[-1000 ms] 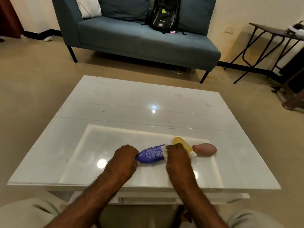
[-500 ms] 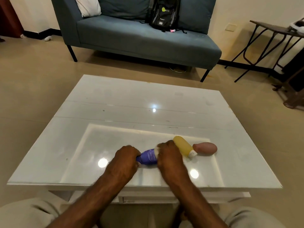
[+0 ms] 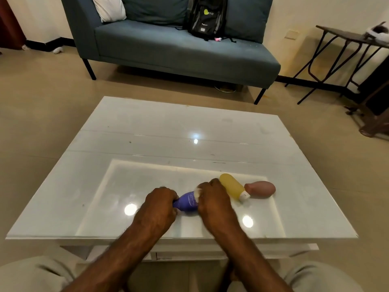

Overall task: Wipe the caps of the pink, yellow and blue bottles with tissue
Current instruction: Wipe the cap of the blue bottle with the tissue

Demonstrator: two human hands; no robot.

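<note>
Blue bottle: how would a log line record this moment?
left hand: holds blue bottle | right hand: tissue on cap | yellow bottle, pink bottle: lying aside

This is a home living room: a blue-grey sofa point(image 3: 179, 47) stands against the far wall with a white pillow point(image 3: 109, 8) at its left end and a black backpack point(image 3: 207, 16) leaning on its cushions. A low, glossy white coffee table point(image 3: 168, 140) sits on the beige tiled floor point(image 3: 42, 106) (ceiling lights glint off its top). A dark folding side table point(image 3: 345, 39) stands far right by the cream wall.

Glossy white glass-topped coffee table point(image 3: 147, 131), reflecting lamps; smooth blue plastic bottle point(image 3: 187, 204), matt yellow point(image 3: 231, 186) & pink point(image 3: 262, 188) bottles; soft white tissue point(image 3: 197, 193).
</note>
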